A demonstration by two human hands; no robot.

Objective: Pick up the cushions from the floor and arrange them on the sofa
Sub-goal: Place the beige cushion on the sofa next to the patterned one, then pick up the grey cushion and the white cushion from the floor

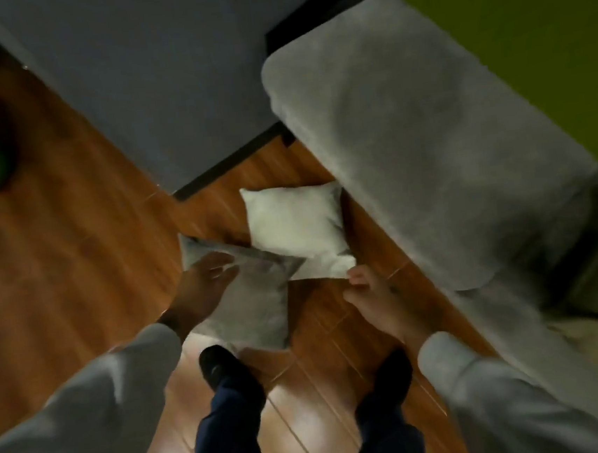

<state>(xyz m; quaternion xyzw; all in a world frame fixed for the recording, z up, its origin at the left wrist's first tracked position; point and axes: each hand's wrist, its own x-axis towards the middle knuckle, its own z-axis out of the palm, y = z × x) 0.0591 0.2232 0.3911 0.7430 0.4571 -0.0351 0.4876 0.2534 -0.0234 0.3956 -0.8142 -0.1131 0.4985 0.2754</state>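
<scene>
The sofa (410,149) lies right of both hands; a grey cushion (250,304) on the floor (71,230) sits under the spread, flat left hand (201,290); the right hand (370,296) pinches a white cushion (295,226) corner, likely for lifting.

Two cushions on the wooden plank floor (71,230): the grey square cushion (250,304) sits left and nearer, its corner overlapping the white square cushion (295,226) behind it. Grey fabric sofa (410,142) runs along the right (white one's just beside it).
</scene>
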